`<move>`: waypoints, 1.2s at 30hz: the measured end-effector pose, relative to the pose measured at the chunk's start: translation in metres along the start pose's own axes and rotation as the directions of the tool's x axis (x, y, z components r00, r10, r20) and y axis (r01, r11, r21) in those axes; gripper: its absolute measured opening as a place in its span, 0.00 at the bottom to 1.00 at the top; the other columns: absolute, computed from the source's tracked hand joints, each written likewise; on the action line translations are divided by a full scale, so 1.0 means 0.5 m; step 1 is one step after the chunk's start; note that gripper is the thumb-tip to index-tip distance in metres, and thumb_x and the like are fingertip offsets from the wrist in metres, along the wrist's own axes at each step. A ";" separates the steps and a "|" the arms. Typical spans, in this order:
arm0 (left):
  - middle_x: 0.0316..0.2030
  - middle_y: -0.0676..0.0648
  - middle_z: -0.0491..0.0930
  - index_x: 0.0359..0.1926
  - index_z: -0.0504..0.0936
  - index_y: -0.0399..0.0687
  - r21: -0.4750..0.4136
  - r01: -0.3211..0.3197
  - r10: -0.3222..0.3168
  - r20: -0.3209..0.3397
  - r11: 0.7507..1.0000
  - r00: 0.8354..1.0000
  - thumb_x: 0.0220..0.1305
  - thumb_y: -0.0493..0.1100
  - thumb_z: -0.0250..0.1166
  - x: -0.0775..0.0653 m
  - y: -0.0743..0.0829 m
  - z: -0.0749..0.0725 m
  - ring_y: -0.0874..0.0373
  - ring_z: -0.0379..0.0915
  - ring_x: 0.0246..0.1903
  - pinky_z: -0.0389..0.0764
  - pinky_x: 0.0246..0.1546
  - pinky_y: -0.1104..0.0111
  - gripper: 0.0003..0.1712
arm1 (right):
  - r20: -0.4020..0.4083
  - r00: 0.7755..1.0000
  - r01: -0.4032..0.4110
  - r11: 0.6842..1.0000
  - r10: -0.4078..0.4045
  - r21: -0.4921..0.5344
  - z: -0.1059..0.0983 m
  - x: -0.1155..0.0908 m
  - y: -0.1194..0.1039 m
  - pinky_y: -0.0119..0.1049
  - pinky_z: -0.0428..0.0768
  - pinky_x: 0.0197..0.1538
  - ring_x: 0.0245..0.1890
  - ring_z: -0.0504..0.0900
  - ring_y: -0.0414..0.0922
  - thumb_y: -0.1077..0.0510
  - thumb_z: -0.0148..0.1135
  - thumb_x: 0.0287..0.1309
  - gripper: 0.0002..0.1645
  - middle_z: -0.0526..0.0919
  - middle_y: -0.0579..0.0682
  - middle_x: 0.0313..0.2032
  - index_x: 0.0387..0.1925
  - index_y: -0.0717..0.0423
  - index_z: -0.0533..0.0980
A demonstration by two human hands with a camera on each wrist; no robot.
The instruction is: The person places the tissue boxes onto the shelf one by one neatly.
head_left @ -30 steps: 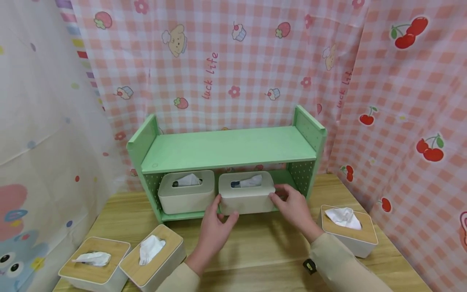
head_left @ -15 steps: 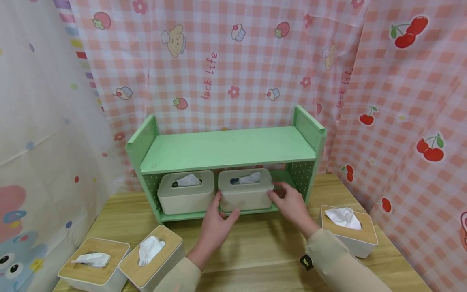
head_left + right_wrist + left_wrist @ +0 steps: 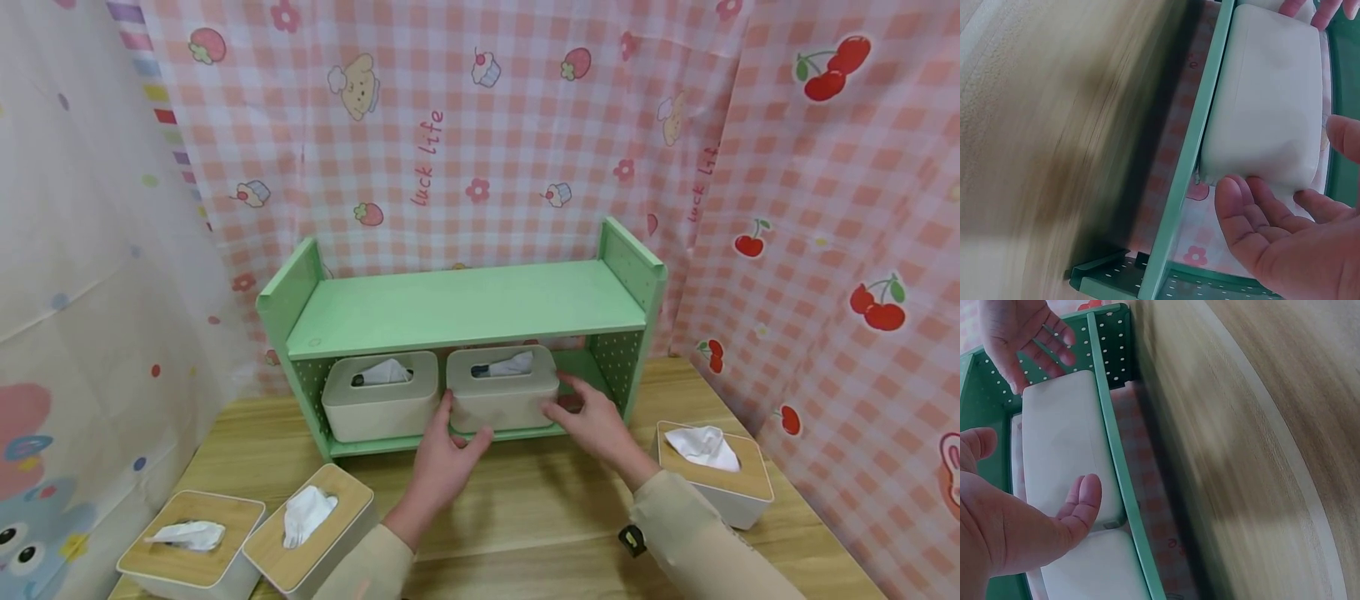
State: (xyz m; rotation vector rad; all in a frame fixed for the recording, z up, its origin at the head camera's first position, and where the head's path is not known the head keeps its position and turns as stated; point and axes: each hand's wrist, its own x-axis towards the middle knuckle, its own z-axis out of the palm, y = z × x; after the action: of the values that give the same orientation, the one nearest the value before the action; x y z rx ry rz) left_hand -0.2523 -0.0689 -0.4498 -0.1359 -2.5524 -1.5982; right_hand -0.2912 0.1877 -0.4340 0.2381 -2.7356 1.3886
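Note:
Two pale tissue boxes with light lids stand side by side on the lower level of a green shelf (image 3: 465, 304). My left hand (image 3: 442, 467) touches the front left corner of the right-hand box (image 3: 504, 407), thumb held away from it. At that box's other end is my right hand (image 3: 600, 425); in the right wrist view its fingertips (image 3: 1235, 187) meet the end of the box. The left-hand box (image 3: 382, 412) stands just beside, with a narrow gap between. A white tissue (image 3: 513, 364) lies in the right-hand box's slot.
Two wooden-lidded tissue boxes, one flat (image 3: 191, 542) and one turned at an angle (image 3: 309, 529), stand at the front left. Another wooden-lidded box (image 3: 716, 471) stands right of the shelf. A small black object (image 3: 632, 540) lies by the right sleeve. Checked cloth hangs behind.
The right-hand box has slid back into the shelf, and the green front edge now shows below it. Both hands moved slightly with it; the right thumb has shifted a little left.

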 end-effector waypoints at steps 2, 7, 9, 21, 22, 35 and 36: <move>0.77 0.34 0.67 0.85 0.53 0.42 0.002 0.002 -0.002 -0.001 1.000 1.000 0.69 0.55 0.71 0.001 -0.001 0.000 0.51 0.81 0.48 0.83 0.47 0.58 0.54 | 0.009 1.000 -0.002 1.000 0.002 0.009 0.000 0.000 -0.001 0.54 0.85 0.59 0.61 0.85 0.60 0.44 0.67 0.73 0.45 0.85 0.65 0.61 0.81 0.56 0.62; 0.77 0.35 0.68 0.85 0.53 0.43 0.002 0.009 -0.009 -0.002 1.000 1.000 0.68 0.56 0.71 0.003 -0.001 0.001 0.52 0.80 0.47 0.82 0.46 0.59 0.55 | 0.023 1.000 -0.008 1.000 0.008 0.012 0.001 0.002 0.000 0.54 0.84 0.61 0.64 0.83 0.60 0.43 0.67 0.73 0.47 0.84 0.65 0.63 0.83 0.55 0.60; 0.77 0.35 0.68 0.85 0.53 0.43 0.001 0.011 -0.011 -0.002 1.000 1.000 0.68 0.56 0.71 0.004 -0.001 0.001 0.52 0.80 0.47 0.82 0.46 0.59 0.55 | 0.027 1.000 -0.011 1.000 0.010 0.012 0.001 0.002 0.001 0.54 0.84 0.61 0.65 0.83 0.60 0.42 0.68 0.73 0.48 0.84 0.64 0.64 0.83 0.54 0.60; 0.77 0.34 0.67 0.85 0.53 0.42 -0.001 0.011 -0.011 0.004 1.000 1.000 0.69 0.55 0.71 0.004 -0.003 0.002 0.52 0.81 0.46 0.83 0.46 0.59 0.55 | 0.040 0.999 -0.010 1.000 0.009 0.025 -0.001 -0.001 -0.004 0.55 0.84 0.61 0.65 0.82 0.60 0.43 0.68 0.73 0.48 0.83 0.65 0.65 0.83 0.54 0.59; 0.77 0.34 0.67 0.85 0.53 0.42 -0.002 0.009 -0.009 0.004 1.000 1.000 0.69 0.55 0.71 0.004 -0.003 0.002 0.52 0.81 0.46 0.83 0.45 0.59 0.55 | 0.040 0.999 -0.010 1.000 0.009 0.026 -0.001 -0.001 -0.004 0.55 0.84 0.61 0.65 0.82 0.60 0.43 0.68 0.73 0.48 0.83 0.65 0.65 0.84 0.54 0.59; 0.76 0.33 0.67 0.85 0.53 0.41 -0.001 0.000 0.000 -0.002 1.000 1.000 0.68 0.55 0.72 0.005 -0.004 0.003 0.53 0.82 0.45 0.84 0.45 0.59 0.56 | 0.043 0.999 -0.009 1.000 0.008 0.028 0.000 0.000 -0.002 0.54 0.85 0.60 0.65 0.82 0.61 0.42 0.68 0.72 0.49 0.82 0.66 0.65 0.84 0.54 0.58; 0.76 0.33 0.67 0.85 0.53 0.41 -0.001 0.001 -0.001 -0.002 1.000 1.000 0.68 0.55 0.72 0.005 -0.004 0.003 0.53 0.82 0.45 0.84 0.45 0.59 0.56 | 0.045 0.999 -0.008 1.000 0.007 0.028 0.000 0.000 -0.002 0.54 0.85 0.60 0.65 0.82 0.61 0.42 0.68 0.72 0.49 0.82 0.66 0.65 0.84 0.54 0.58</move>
State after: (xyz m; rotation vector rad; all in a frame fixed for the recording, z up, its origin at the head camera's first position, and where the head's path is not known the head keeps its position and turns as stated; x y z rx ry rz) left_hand -0.2552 -0.0684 -0.4516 -0.1326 -2.5504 -1.5994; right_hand -0.2910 0.1869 -0.4333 0.2636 -2.7565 1.4427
